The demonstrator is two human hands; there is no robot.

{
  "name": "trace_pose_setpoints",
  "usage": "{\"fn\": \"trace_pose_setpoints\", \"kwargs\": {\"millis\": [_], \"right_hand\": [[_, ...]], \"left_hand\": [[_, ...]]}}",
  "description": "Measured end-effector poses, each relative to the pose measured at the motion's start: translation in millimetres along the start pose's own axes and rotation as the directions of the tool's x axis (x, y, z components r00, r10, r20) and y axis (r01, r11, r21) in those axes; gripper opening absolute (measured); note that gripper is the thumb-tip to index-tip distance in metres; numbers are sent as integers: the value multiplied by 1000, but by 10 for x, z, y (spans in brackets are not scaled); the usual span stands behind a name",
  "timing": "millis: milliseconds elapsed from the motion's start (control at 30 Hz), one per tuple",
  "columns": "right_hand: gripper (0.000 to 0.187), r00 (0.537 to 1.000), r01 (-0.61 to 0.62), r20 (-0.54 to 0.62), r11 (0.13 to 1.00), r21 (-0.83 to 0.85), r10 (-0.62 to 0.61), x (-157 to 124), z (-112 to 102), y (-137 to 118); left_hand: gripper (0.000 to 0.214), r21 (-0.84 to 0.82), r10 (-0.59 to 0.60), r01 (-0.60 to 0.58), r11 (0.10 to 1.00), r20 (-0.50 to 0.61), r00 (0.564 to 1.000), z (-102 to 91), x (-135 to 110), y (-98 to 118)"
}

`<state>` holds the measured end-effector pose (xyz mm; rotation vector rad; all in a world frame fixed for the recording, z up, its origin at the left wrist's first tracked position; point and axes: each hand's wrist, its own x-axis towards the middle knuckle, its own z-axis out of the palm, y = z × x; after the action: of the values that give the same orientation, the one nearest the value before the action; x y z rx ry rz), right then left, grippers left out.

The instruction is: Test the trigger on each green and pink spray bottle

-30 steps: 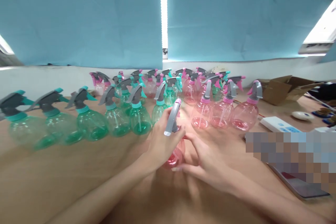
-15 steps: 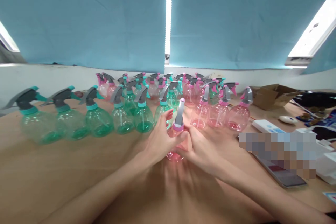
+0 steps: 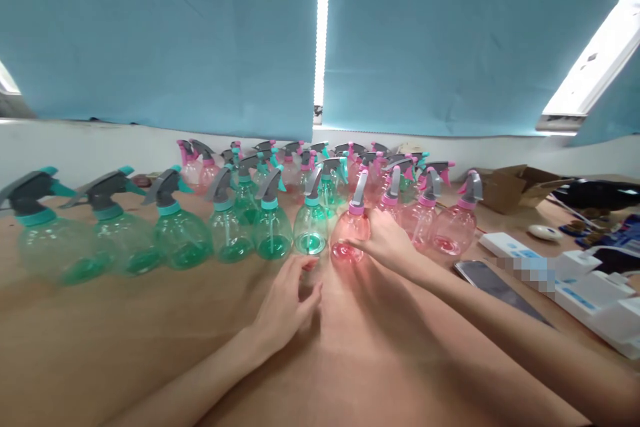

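My right hand point(image 3: 387, 240) is wrapped round the right side of a pink spray bottle point(image 3: 347, 233), which stands upright with a grey trigger head and pink collar. To its left, my left hand point(image 3: 290, 300) hovers low over the table, fingers apart and curled, holding nothing. Just beyond that hand is a green spray bottle point(image 3: 311, 223) with a turquoise collar. The front row continues left with several more green spray bottles point(image 3: 273, 233). On the right stand further pink spray bottles point(image 3: 454, 227), one partly hidden behind my right hand.
Behind the front row, more pink and green bottles point(image 3: 245, 193) crowd towards the wall. At the right lie a phone point(image 3: 500, 290), a white power strip point(image 3: 580, 297) with plugs, a white mouse point(image 3: 545, 233) and an open cardboard box point(image 3: 520, 188). Wooden table surface point(image 3: 330, 373) extends in front.
The pink bottle has moved away from me into the front row, beside the nearest green one, with my right hand on it. My left hand has let go and drawn back to the left.
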<state>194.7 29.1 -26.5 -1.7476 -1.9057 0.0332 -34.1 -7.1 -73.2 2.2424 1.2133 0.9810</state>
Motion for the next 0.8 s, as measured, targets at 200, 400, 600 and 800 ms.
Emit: {"fn": "trace_pose_setpoints", "kwargs": {"millis": [200,400,600,800], "right_hand": [[58,998,-62,25,994,-86,64,133,7,-48],[60,995,-86,36,988,-130,92,206,39,-66],[59,995,-91,39,986,-142,97,236,72,-52],[57,995,-90,37,986,-141,97,231,97,-41]], "left_hand": [[22,-14,-35,35,999,10,999,2,6,-4],[22,-26,-59,60,998,31,998,1,15,-17],[22,-29,-74,75,997,38,997,-4,24,-9],[22,-36,-95,96,995,29,995,10,6,-4]]}}
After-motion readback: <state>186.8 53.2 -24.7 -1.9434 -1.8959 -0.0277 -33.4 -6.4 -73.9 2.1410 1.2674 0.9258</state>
